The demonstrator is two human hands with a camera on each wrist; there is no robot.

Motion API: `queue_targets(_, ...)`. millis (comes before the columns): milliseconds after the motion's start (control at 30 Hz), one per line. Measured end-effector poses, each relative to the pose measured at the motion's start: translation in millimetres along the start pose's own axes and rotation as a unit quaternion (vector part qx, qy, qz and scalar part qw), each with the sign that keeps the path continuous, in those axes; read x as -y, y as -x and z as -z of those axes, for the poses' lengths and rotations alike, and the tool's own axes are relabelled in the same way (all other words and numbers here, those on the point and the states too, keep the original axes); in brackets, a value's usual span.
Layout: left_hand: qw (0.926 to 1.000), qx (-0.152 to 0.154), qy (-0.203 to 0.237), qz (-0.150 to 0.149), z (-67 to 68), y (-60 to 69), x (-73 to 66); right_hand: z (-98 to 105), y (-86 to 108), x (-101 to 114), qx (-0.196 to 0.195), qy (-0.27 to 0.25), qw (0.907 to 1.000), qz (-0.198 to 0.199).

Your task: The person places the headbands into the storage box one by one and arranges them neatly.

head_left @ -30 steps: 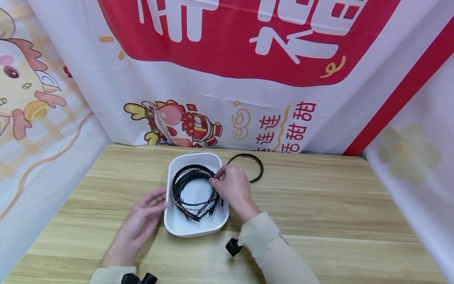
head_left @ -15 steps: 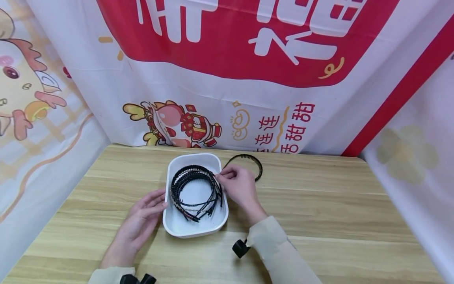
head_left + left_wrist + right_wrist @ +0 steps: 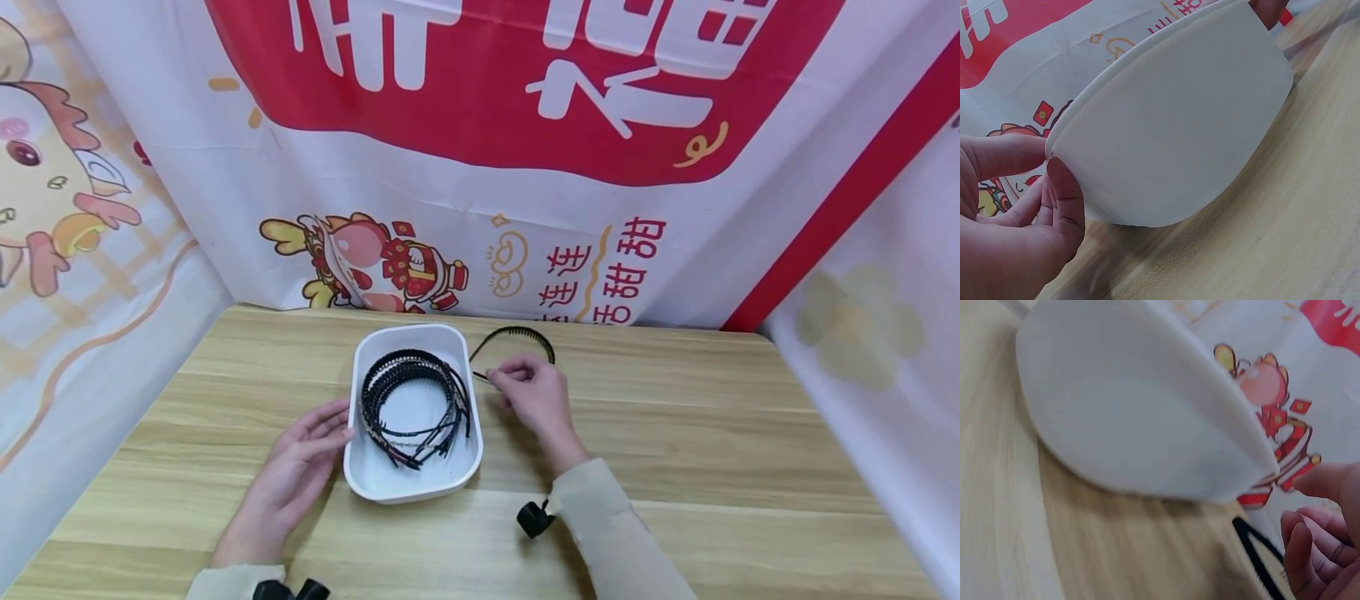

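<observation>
In the head view a white plastic bin [image 3: 375, 475] stands on the table, holding several black headbands [image 3: 375, 379] nested in a bunch, some with teeth. My left hand [image 3: 303, 462] is at the bin's left side, its fingertips touching the wall near the rim. The left wrist view has the thumb and forefinger against the bin's rim [image 3: 1147, 47]. My right hand [image 3: 536, 396] is just right of the bin, over a single black toothed headband [image 3: 517, 330] on the table, partly covering it. The right wrist view shows thumb and forefinger apart, nothing between them, near the headband's end [image 3: 1242, 531].
A wooden table [image 3: 712, 433] carries everything. Behind it hangs a white and red printed cloth [image 3: 480, 192], with more cloth on the left [image 3: 97, 275] and right sides. Each sleeve carries a small black wrist camera [image 3: 534, 518].
My right hand has let go of the headband bunch in the bin and moved right, across the rim, to above the single headband on the table. My left hand and the bin have stayed nearly still.
</observation>
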State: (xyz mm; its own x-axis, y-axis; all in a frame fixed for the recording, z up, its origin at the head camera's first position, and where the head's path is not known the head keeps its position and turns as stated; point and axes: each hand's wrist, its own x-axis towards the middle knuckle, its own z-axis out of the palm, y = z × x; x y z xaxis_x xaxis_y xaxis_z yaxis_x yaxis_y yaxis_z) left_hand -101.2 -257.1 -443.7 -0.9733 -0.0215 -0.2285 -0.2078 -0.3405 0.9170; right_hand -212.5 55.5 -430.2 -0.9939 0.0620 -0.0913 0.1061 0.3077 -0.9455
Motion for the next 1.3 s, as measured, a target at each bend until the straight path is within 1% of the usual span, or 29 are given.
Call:
queue_targets(233, 1.0, 0.001, 0.002, -0.001, 0.8, -0.1, 0.9, 6.9, -4.1, -15.7, -0.006, -0.008, 0.9998, -0.017)
queue_targets(333, 1.0, 0.002, 0.003, -0.002, 0.6, 0.2, 0.9, 8.0, -5.3, -21.4, -0.013, -0.001, 0.9997, -0.02)
queue_targets(500, 1.0, 0.002, 0.009, -0.004, -0.8, 1.7, 0.1, 9.0, -7.2, -27.6, -0.036, 0.019, 0.9989, -0.024)
queue_targets(667, 0.9999, 0.0, 0.011, -0.004, -1.6, 2.5, 0.0, 9.4, -8.9, -30.2, -0.06, 0.033, 0.9975, -0.014)
queue_targets(833, 1.0, -0.002, 0.007, 0.0, -0.8, 1.9, 0.7, 9.1, -10.8, -32.8, -0.073, 0.067, 0.9951, -0.007)
queue_targets(1033, 1.0, -0.002, 0.0, 0.002, 0.5, 0.5, 1.9, 12.9, -11.8, -34.9, -0.106, 0.127, 0.9863, -0.002)
queue_targets(1133, 1.0, -0.002, -0.001, 0.002, 0.4, 0.4, 1.7, 16.7, -11.4, -35.6, -0.121, 0.123, 0.985, -0.005)
queue_targets(1300, 1.0, -0.004, 0.0, 0.0, -0.5, 0.2, 0.9, 19.9, -14.2, -38.5, -0.134, 0.064, 0.9886, -0.022)
